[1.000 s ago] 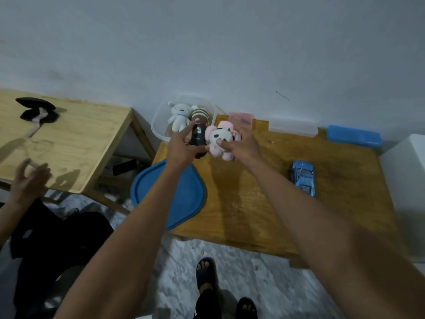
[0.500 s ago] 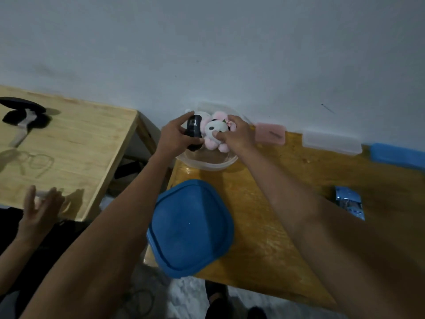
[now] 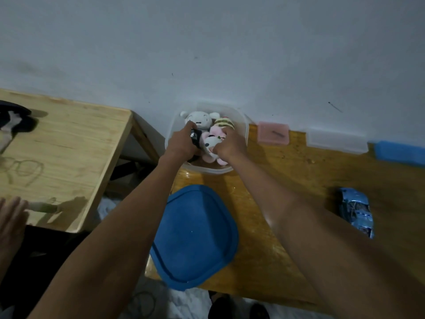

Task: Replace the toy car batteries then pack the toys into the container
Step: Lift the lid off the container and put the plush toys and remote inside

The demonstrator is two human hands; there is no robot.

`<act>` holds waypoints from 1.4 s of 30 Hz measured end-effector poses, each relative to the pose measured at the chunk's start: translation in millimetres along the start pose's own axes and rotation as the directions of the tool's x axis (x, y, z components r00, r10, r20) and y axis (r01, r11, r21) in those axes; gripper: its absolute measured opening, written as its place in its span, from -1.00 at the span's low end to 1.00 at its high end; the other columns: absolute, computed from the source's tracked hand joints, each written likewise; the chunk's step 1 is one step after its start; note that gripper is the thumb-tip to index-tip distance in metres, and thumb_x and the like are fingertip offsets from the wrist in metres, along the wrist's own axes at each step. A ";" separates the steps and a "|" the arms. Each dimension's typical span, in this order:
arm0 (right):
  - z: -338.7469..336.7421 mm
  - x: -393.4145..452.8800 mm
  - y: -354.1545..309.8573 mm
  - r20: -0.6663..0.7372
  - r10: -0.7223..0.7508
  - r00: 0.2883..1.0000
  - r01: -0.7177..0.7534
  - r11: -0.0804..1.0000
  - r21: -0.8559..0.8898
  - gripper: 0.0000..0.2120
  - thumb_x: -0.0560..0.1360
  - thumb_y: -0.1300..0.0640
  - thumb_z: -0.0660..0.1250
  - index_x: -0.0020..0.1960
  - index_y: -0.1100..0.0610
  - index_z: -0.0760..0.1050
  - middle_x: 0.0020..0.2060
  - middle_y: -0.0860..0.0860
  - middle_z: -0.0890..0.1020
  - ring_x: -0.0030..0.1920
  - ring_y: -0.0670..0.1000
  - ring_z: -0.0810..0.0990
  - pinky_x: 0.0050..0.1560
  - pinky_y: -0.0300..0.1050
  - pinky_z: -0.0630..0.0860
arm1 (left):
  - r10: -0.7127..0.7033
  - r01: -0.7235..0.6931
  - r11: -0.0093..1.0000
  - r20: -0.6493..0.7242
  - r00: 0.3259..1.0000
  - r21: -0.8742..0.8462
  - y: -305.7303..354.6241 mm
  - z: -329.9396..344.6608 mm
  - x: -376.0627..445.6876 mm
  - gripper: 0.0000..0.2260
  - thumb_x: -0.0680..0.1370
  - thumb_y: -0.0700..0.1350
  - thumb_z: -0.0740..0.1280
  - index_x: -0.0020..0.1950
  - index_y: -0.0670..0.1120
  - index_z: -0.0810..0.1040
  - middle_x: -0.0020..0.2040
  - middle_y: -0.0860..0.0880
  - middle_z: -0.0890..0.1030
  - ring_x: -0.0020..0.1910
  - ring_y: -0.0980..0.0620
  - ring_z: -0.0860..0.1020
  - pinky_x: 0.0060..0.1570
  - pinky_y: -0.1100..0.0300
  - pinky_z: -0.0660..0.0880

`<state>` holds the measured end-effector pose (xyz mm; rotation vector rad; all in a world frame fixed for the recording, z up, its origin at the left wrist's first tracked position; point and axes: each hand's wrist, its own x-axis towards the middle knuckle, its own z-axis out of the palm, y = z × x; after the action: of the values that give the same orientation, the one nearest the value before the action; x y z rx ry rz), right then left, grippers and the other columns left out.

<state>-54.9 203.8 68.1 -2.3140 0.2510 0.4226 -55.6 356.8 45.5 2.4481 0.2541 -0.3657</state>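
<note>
Both hands [image 3: 181,143] hold toys [image 3: 212,143] inside container [image 3: 243,132].

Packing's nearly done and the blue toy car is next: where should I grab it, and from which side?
Take the blue toy car across its two long sides at mid-body, coming from above with the right hand, which is nearer. It lies flat on the table, lengthwise away from you, nothing crowding it, so the narrow width probably fits a thumb-and-finger pinch.

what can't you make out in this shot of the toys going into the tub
- Head view: the bottom of the clear container is hidden by both hands and the plush toys.
- The black toy: mostly covered by the left hand, so its kind is unclear.
- The pink-and-white plush: partly covered by the right hand.
- The blue toy car: blurred, battery state not visible.
</note>
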 end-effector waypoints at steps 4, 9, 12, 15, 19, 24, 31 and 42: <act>-5.6 -5.2 -0.8 -0.044 -0.024 0.999 0.025 1.000 0.008 -0.52 0.48 0.13 0.47 0.37 0.07 0.46 0.28 0.06 0.57 0.22 0.12 0.56 0.02 -0.13 0.47 | -0.025 0.025 1.000 0.024 0.999 0.012 3.6 -7.0 -5.2 -0.48 0.43 -0.06 0.56 0.32 -0.01 0.43 0.12 -0.15 0.61 -0.01 -0.13 0.58 -0.09 0.05 0.55; -20.9 -20.0 -4.7 -0.104 -0.097 0.990 0.100 0.995 0.024 -0.53 0.47 0.08 0.48 0.34 0.09 0.47 0.23 0.05 0.61 0.20 0.10 0.58 0.04 -0.11 0.50 | 0.016 -0.023 0.998 -0.119 0.993 -0.055 12.3 -24.2 -31.4 -0.50 0.46 0.05 0.53 0.34 -0.03 0.50 0.18 -0.15 0.61 0.10 -0.09 0.56 0.06 0.07 0.53; -28.3 -33.8 -4.3 -0.127 -0.133 0.983 0.141 0.988 0.057 -0.56 0.46 0.05 0.48 0.30 0.08 0.50 0.19 0.04 0.64 0.18 0.09 0.60 0.07 -0.09 0.53 | -0.015 -0.024 0.987 -0.240 0.971 -0.159 12.4 -33.8 -59.6 -0.52 0.47 0.03 0.53 0.35 -0.03 0.51 0.17 -0.15 0.61 0.09 -0.03 0.55 0.00 0.13 0.50; -30.7 -55.9 4.1 -0.154 -0.193 0.969 0.206 0.976 0.073 -0.69 0.48 0.06 0.45 0.20 0.08 0.55 0.14 0.03 0.65 0.12 0.08 0.60 0.00 -0.10 0.52 | -0.060 -0.009 0.979 -0.334 0.941 -0.201 4.3 -34.5 -94.9 -0.54 0.49 0.02 0.51 0.33 -0.06 0.53 0.17 -0.17 0.63 0.10 -0.04 0.57 0.02 0.12 0.52; -20.7 -90.1 29.6 -0.184 -0.247 0.951 0.263 0.962 0.069 -0.66 0.47 0.04 0.46 0.22 0.05 0.56 0.09 0.06 0.66 0.08 0.09 0.62 0.04 0.01 0.59 | -0.157 0.080 0.974 -0.378 0.913 -0.211 -18.4 -20.5 -145.3 -0.58 0.48 0.01 0.50 0.28 -0.10 0.57 0.10 -0.14 0.66 0.11 -0.11 0.60 0.08 0.05 0.54; 6.8 -123.7 75.4 0.022 -0.151 0.988 0.152 0.987 -0.055 -0.54 0.49 -0.04 0.45 0.34 0.08 0.50 0.20 0.08 0.61 0.19 0.14 0.58 0.12 0.06 0.57 | -0.327 0.235 0.932 -0.360 0.873 -0.277 -59.8 16.9 -206.9 -0.53 0.45 0.07 0.54 0.27 -0.11 0.57 0.13 -0.15 0.64 0.14 -0.14 0.59 0.07 0.05 0.52; 39.9 -152.9 117.6 0.210 -0.137 0.968 0.155 0.985 -0.070 -0.31 0.44 -0.08 0.51 0.50 0.02 0.36 0.34 0.07 0.54 0.26 0.14 0.55 0.20 0.11 0.57 | -0.468 0.388 0.868 -0.248 0.848 -0.311 -99.8 60.1 -256.6 -0.33 0.40 0.15 0.55 0.45 -0.03 0.48 0.32 -0.14 0.58 0.30 -0.20 0.54 0.26 -0.12 0.53; 22.1 -170.0 111.7 0.167 -0.208 0.964 0.231 0.964 -0.134 -0.06 0.36 -0.10 0.57 0.59 -0.10 0.13 0.40 0.10 0.34 0.38 0.17 0.39 0.24 0.08 0.46 | -0.390 0.356 0.918 -0.248 0.887 -0.171 -67.0 58.3 -267.0 -0.05 0.32 0.24 0.59 0.59 0.02 0.25 0.51 -0.16 0.18 0.48 -0.28 0.16 0.40 -0.22 0.32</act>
<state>-251.2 151.0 44.2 -2.4106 -0.1173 0.5169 -336.8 348.0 49.1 2.3172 0.8552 -0.1585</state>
